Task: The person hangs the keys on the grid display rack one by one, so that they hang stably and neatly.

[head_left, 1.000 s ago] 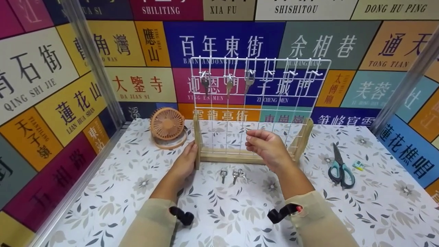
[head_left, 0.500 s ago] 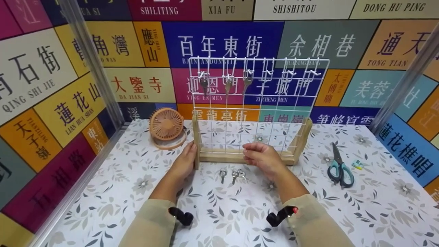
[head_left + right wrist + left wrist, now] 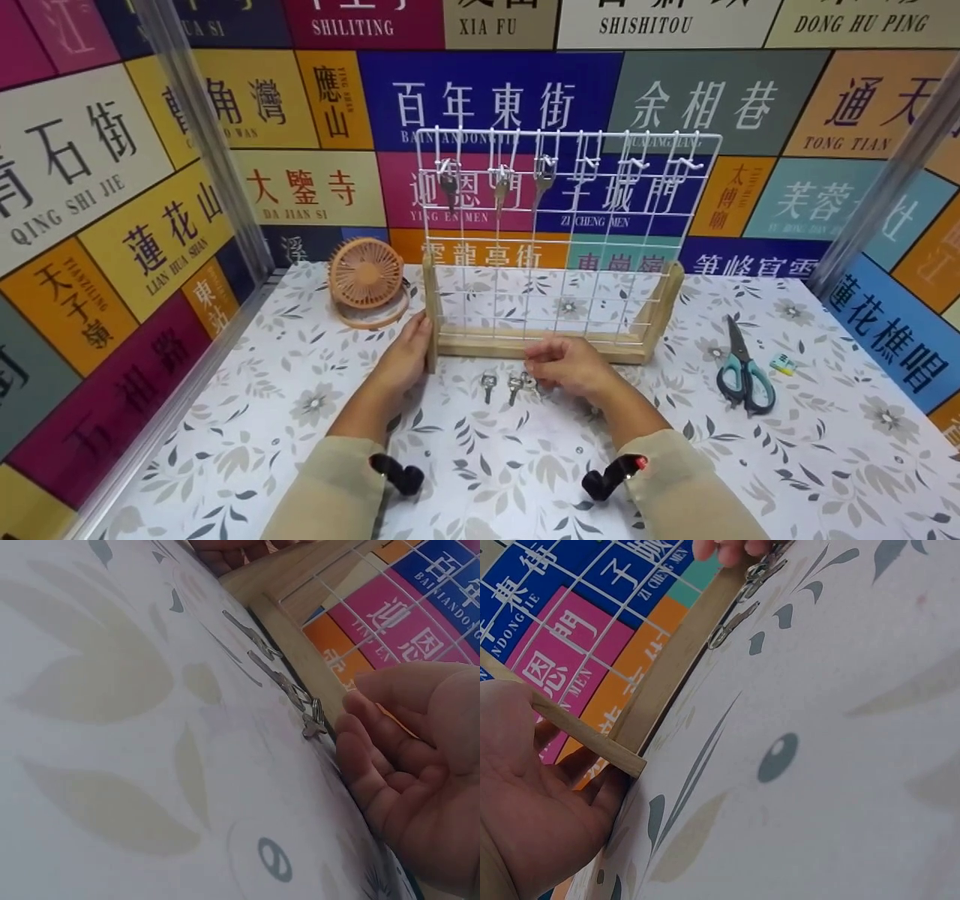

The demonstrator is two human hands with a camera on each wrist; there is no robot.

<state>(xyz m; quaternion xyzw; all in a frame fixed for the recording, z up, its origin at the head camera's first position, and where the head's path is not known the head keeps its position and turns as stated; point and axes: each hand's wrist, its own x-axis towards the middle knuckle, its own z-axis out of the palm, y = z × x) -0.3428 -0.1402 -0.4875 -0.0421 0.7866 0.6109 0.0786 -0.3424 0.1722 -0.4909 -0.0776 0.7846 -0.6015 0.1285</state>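
A white wire grid rack with a wooden stand faces me. My left hand grips its left wooden post, fingers behind the wood. Three keys hang from the left hooks; the hooks to the right hold none. In front of the base lie loose keys, the rightmost with a small ring. Beside that rightmost key is my right hand, its fingers loosely bent and nothing held between them. In the right wrist view, the fingertips are close to the key ring.
An orange fan stands left of the rack. Scissors with teal and black handles lie on the right, next to a small green-and-white item. The table has a leaf-patterned cover. Sign-covered walls enclose the back and sides.
My right hand has come down from in front of the grid to the loose keys on the table. The left hand stays on the post.
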